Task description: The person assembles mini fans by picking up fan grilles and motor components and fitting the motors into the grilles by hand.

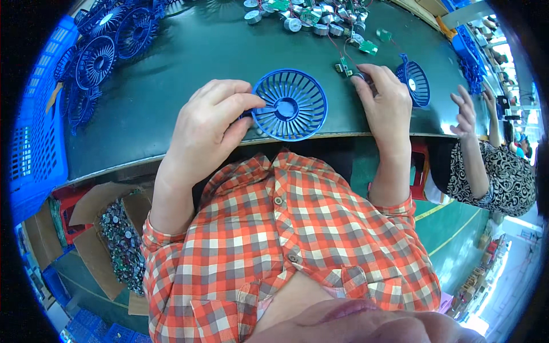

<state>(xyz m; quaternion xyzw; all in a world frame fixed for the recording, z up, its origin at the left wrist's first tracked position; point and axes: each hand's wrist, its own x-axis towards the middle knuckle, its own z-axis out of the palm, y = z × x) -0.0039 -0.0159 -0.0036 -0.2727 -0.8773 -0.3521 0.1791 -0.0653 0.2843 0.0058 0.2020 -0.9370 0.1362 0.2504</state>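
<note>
Left hand (209, 123) pinches the blue fan grille (290, 104) at its left rim, thumb and forefinger closed on the spokes. The grille sits right at the near edge of the bench (189, 51), part of it looks to overhang the lip. Risk: a loose pinch or a nudge could tip it off the edge into the lap.

Right hand (384, 103) is curled over a small motor (361, 76) near the near-right part of the bench, fingers closed round it (most of the motor is hidden, so the grip itself is hard to judge). A thin red wire runs from it to a small green board (343, 67) just behind. Risk: lifting the motor fast could drag the board, strain the wire joint, or snag the wire on the grille spokes.

A second grille (414, 83) lies just right of the right hand, touching or nearly so; a sideways move could knock it.

Far edge: a heap of motors and boards (311, 17) with loose wires, easy to tangle if the hand reaches in. Stacked grilles (103, 51) at the far-left corner beside a blue crate (34, 148).

Another person's hand (464, 114) is raised past the right end of the bench, close enough to bump elbows.
</note>
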